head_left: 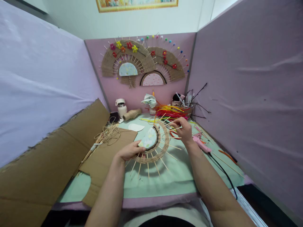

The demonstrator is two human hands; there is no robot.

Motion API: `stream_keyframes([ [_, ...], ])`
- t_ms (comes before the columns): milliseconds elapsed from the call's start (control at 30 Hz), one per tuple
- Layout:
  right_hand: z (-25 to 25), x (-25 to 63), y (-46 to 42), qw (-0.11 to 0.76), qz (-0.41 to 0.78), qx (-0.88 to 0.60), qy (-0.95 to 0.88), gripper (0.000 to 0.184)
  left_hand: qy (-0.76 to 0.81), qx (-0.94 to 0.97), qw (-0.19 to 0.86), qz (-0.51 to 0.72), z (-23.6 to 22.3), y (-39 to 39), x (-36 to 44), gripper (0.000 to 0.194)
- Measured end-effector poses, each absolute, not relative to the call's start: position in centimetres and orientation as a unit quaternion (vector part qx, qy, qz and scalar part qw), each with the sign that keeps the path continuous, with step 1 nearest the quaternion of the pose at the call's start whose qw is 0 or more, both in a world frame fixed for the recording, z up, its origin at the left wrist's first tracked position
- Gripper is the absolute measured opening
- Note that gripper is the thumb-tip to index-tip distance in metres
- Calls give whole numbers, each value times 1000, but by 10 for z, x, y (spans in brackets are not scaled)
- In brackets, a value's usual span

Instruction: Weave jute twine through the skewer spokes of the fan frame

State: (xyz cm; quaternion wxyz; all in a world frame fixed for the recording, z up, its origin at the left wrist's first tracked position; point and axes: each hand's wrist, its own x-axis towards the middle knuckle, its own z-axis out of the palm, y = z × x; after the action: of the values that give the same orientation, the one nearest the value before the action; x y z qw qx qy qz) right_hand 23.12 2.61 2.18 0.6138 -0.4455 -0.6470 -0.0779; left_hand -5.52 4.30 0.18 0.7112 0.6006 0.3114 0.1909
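My left hand point(132, 150) is closed on the lower left of a half-made fan, thumb on top of its pale floral half-round centre point(149, 138) with a dark edge. Thin wooden sticks point(148, 170) ray out from that centre, and a band of woven twine point(151, 159) runs in an arc through them. The fan is held tilted above the table. My right hand point(182, 128) is at the fan's upper right, its fingers pinched together among the stick ends. What lies between these fingertips is too small to make out.
Brown cardboard point(104, 157) and loose twine point(110, 134) lie at left. A twine spool point(132, 114) and white bottle point(121, 108) stand behind. Red and yellow pipe cleaners point(171, 112) are at the back; a pink glue gun point(202, 144) with cord lies right. Finished fans point(142, 60) hang on the back panel.
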Motion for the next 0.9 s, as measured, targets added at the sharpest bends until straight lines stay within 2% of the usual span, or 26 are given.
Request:
stream_keyframes([
  [167,26,234,26,627,-103,-416,-650,8,326,610,702,171,4,42,-56,54],
  [433,25,236,28,671,-42,-439,-597,8,314,623,700,154,7,41,-57,63],
  [733,19,228,34,709,184,-423,-534,12,281,615,710,196,3,44,-61,74],
  [900,18,221,35,686,240,-416,-547,15,264,610,718,205,1,44,-60,75],
])
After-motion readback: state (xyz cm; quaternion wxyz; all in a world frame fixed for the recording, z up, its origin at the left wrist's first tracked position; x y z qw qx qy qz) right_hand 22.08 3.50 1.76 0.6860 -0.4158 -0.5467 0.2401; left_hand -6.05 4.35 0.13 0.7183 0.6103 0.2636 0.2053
